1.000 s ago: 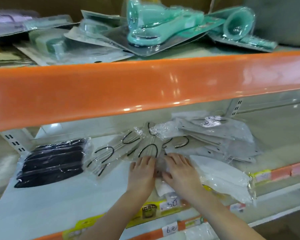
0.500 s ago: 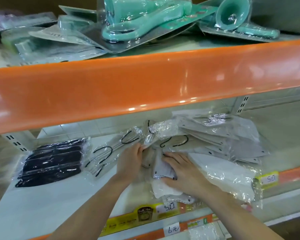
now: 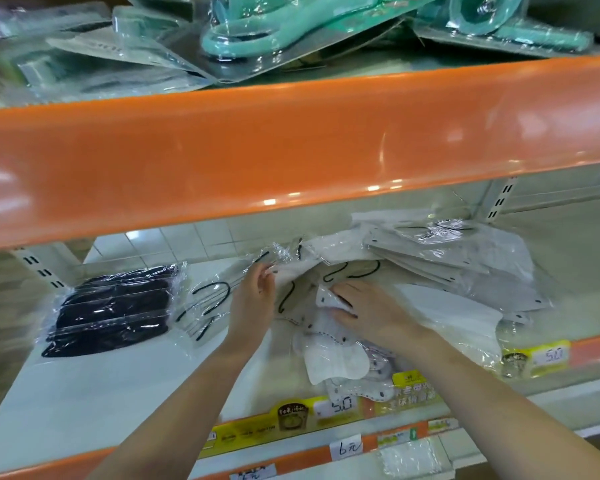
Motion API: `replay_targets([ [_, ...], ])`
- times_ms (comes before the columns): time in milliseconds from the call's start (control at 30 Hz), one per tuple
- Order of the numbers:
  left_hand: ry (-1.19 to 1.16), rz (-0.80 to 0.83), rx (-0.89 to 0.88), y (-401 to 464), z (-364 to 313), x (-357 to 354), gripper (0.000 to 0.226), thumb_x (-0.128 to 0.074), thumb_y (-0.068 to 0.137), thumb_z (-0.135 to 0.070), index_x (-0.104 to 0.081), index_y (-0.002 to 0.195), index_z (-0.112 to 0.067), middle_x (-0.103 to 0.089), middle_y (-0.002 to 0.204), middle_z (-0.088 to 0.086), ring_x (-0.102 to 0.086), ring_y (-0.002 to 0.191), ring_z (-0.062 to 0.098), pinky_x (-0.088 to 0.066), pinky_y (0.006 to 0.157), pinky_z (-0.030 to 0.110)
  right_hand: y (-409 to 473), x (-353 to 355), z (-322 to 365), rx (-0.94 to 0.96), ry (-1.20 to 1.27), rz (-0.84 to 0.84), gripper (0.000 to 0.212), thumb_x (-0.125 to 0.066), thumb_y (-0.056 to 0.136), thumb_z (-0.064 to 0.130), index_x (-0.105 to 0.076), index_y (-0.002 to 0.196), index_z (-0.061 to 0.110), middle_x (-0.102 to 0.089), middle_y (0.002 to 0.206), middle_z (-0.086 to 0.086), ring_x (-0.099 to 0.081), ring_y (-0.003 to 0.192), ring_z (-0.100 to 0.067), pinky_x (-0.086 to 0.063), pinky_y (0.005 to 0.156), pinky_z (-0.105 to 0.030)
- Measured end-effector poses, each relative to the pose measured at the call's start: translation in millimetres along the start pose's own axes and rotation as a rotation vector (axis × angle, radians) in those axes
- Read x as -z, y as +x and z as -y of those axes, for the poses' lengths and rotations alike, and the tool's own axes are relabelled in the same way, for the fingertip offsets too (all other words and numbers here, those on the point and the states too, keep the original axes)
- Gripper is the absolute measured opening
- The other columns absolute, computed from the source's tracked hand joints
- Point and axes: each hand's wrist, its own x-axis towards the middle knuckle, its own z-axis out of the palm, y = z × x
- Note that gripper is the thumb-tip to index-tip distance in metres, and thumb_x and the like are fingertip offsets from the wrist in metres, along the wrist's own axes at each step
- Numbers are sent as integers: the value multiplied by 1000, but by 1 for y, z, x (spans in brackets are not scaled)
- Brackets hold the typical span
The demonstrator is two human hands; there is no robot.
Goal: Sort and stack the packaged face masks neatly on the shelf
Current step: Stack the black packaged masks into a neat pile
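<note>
**Both hands in, mid-frame**

My two bare forearms rise from the lower edge of the frame and converge toward its centre. My left hand (image 3: 251,299) stands on edge just left of centre, palm turned toward the right, its fingertips (image 3: 265,271) bunched together in a pinch at the top. My right hand (image 3: 367,311) lies just right of centre, palm down and spread low, fingers pointing toward the left with the thumb tucked beneath them. The two hands sit near each other without touching.
</note>
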Motion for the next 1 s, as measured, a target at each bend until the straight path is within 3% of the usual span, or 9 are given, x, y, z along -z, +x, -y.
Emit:
replay_targets([
  [67, -20, 49, 3, -3, 2, 2, 21, -49, 96, -14, -61, 113, -15, -62, 101, -11, -58, 95, 7, -39, 71, 8, 2, 1, -5, -4, 62, -65, 28, -55, 95, 35, -59, 107, 11, -58, 102, -1, -55, 92, -19, -44, 79, -37],
  [200, 15, 156, -37, -13, 3, -3, 21, -53, 95, -14, -62, 113, -15, -61, 110, -7, -56, 105, 9, -39, 86, 19, 4, 4, -12, -79, 178, -175, 25, -55, 95, 28, -54, 82, 7, -49, 78, 3, -47, 68, -15, -33, 61, -33],
  [367, 253, 325, -287, -35, -2, -25, 21, -62, 87, -15, -65, 109, -15, -59, 115, -3, -48, 113, 17, -37, 95, 24, 12, 9, -15, -126, 289, -228, 37, -54, 96, 21, -38, 63, 25, -41, 57, 7, -41, 53, -5, -24, 50, -22],
  [467, 369, 508, -358, -48, -9, -37, 42, -68, 81, -40, -62, 120, -23, -48, 134, -7, -33, 128, 15, -28, 109, 36, 14, 14, -13, -188, 335, -197, 40, -51, 98, 25, -39, 60, 18, -39, 53, 4, -36, 49, -6, -27, 48, -16],
  [600, 633, 597, -320, -46, -16, -44, 74, -60, 80, -58, -36, 143, -28, -24, 152, -11, -11, 141, 12, -13, 111, 35, 17, 17, -15, -221, 420, -152, 42, -47, 99, 29, -40, 63, 10, -41, 60, -3, -36, 57, -14, -28, 57, -32],
  [767, 614, 505, -342, -38, -17, -44, 48, -42, 90, -55, -52, 131, -31, -42, 142, -15, -30, 134, 11, -24, 106, 33, 8, 20, -16, -257, 703, -153, 44, -46, 100, 26, -39, 57, 21, -36, 51, 8, -32, 50, -10, -25, 57, -31],
  [867, 440, 523, -257, -33, -15, -43, 36, -50, 92, -48, -63, 118, -28, -56, 126, -13, -42, 123, 12, -33, 99, 30, 3, 20, -17, -278, 841, -177, 50, -48, 99, 17, -42, 50, 23, -37, 50, 11, -31, 51, -10, -23, 58, -33],
  [933, 307, 559, -171, -29, -20, -44, 35, -54, 91, -46, -64, 112, -20, -62, 107, -4, -53, 110, 18, -39, 87, 30, 2, 22, -16, -285, 898, -193, 47, -48, 98, 10, -54, 54, 26, -53, 59, 6, -44, 59, -12, -33, 62, -35],
  [1000, 93, 539, -46, -26, -30, -43, 38, -50, 91, -49, -63, 105, -16, -62, 94, -3, -62, 99, 22, -45, 78, 30, 2, 22, -12, -309, 978, -177, 32, -48, 98, 8, -69, 74, 5, -65, 79, -11, -56, 74, -19, -44, 70, -32],
])
